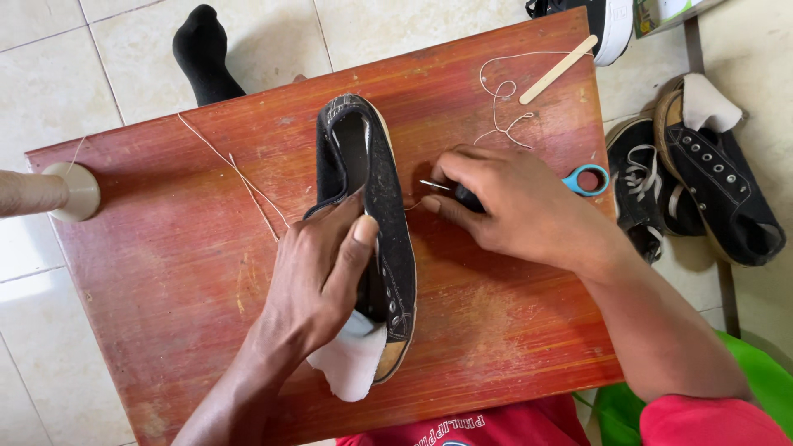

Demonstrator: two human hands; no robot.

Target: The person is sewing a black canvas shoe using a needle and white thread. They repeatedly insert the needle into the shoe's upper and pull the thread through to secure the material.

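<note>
A black canvas shoe (387, 190) lies on its side on a red-brown wooden board (190, 272), a white cloth lining (353, 363) sticking out of its near end. My left hand (318, 277) grips the shoe around its middle, thumb on the upper. My right hand (516, 206) holds a dark-handled awl (450, 192), its metal point aimed at the shoe's sole edge. A pale thread (239, 175) trails across the board from the shoe's left side.
A cone of thread (45, 192) sits at the board's left edge. A wooden stick (558, 69), loose thread (500, 116) and blue-handled scissors (588, 179) lie at the right. Other black shoes (717, 177) rest on the tiled floor. A black-socked foot (202, 51) is beyond the board.
</note>
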